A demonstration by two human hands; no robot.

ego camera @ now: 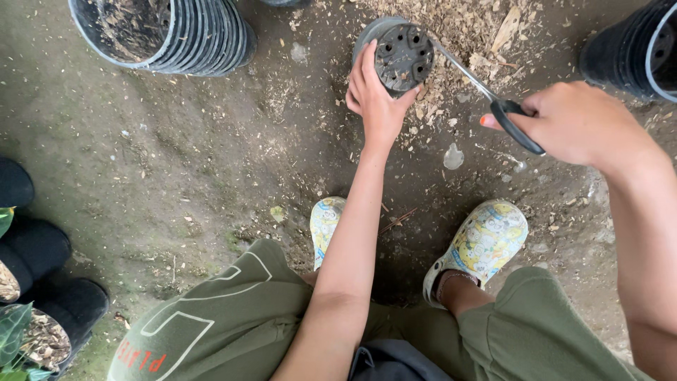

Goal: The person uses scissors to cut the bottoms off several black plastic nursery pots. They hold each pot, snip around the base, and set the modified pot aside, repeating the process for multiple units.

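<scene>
The left hand [375,95] grips a small black plastic pot [399,53] by its side, fingers wrapped round the wall and thumb pressed near the base. The pot lies tipped on the dirt floor [176,162] so that its bottom, with its ring of drainage holes, faces up toward the camera. It sits just above and to the right of the palm, touching it.

The right hand [575,120] is closed around the black handles of a pair of scissors [486,95], thumb through one loop. The metal blades run up and to the left from this hand and meet the pot at its upper right edge; whether the blades are parted cannot be told.

Dry wood chips [465,28] lie scattered around and behind the pot. Below the hands stand two patterned clogs [486,240] and green shorts [233,324]. A stack of black nursery pots [190,32] lies at upper left, another stack [635,46] at upper right, and potted plants [32,331] stand at the lower left edge.
</scene>
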